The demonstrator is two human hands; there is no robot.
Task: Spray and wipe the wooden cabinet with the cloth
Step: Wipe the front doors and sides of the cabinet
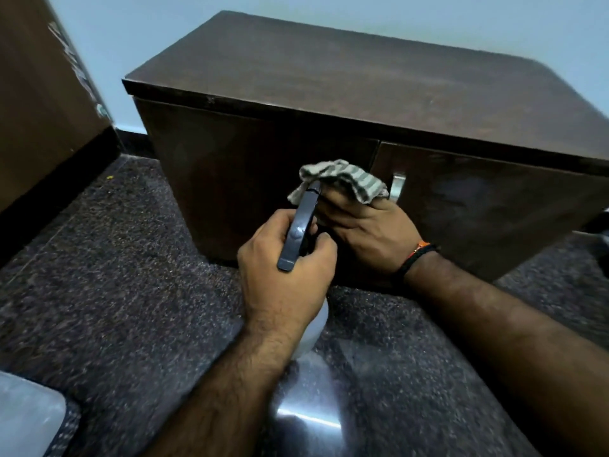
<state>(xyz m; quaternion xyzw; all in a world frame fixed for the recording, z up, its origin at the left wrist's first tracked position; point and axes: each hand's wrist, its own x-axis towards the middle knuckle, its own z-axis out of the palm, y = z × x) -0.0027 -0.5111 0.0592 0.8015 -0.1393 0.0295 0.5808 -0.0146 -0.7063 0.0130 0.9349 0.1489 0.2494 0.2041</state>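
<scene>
Your left hand (283,275) grips the spray bottle (301,225) by its neck, fingers curled round it below the dark trigger head. The head's long axis runs up and away from you, its nozzle aimed at the striped grey cloth (342,179). Your right hand (365,232) holds that cloth bunched at its fingertips, close to the front of the dark wooden cabinet (296,103), just left of the metal door handle (397,189). The bottle's pale body hangs below your left wrist, over the speckled floor (115,275).
</scene>
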